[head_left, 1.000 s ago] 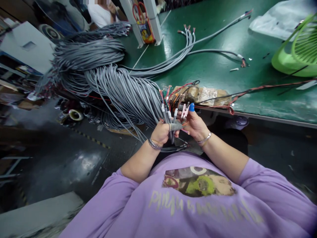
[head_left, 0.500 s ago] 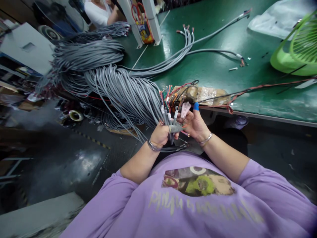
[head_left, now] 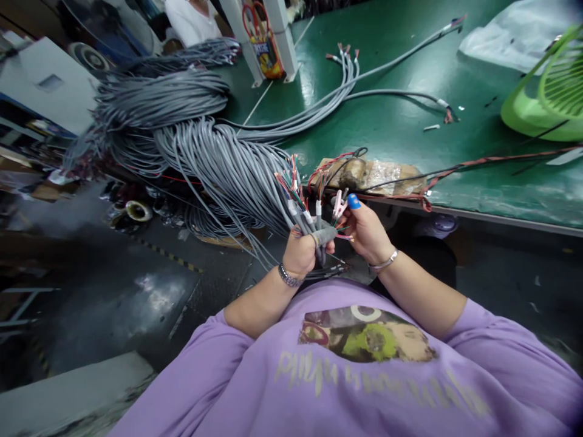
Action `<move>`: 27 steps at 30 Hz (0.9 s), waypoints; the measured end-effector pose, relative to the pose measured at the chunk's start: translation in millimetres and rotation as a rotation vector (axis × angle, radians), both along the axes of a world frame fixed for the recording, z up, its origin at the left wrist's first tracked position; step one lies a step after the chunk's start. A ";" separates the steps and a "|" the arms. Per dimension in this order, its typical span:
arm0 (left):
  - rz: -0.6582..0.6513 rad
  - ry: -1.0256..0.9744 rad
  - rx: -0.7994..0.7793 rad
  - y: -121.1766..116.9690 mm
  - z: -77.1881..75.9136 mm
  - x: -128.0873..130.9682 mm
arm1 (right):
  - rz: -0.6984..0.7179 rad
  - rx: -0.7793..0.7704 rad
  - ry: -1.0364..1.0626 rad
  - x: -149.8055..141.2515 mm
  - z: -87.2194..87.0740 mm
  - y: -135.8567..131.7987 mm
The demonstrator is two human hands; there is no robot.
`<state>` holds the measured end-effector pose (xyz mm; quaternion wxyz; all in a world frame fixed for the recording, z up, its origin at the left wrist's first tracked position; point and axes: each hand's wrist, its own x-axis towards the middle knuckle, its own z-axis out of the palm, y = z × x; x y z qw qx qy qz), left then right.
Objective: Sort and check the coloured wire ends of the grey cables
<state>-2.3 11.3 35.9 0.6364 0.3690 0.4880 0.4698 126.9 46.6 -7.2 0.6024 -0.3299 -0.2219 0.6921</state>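
My left hand is closed around several grey cables, its thumb in a grey finger cover lying across them. Thin coloured wires fan out of the cables' white-banded ends above the fist. Just to the right, my right hand has its fingers curled, with a blue cover on the thumb tip. A small pale pink clip-like piece shows at the thumb and fingertips; its lower part is hidden. A few loose wire ends stick out between the two hands.
A thick heap of grey cables hangs over the bench edge at left. On the green bench lie more cables, a taped block, a green fan and a plastic bag. Scissors stand in a holder. A person is behind.
The right thumb has bent down and inward against the pale pink piece, which has turned. The left hand and its cables have shifted slightly right, and the wire ends fan wider.
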 end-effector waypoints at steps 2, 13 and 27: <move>-0.002 0.011 0.004 0.9 -1.3 0.1 | -0.125 0.048 -0.082 -2.4 -2.1 -0.7; 0.026 -0.011 0.008 1.6 -3.9 3.4 | 0.234 -0.056 0.227 -7.4 3.4 9.7; 0.031 0.013 -0.003 2.4 -8.1 2.6 | 0.237 -0.053 0.277 -14.0 -3.6 12.8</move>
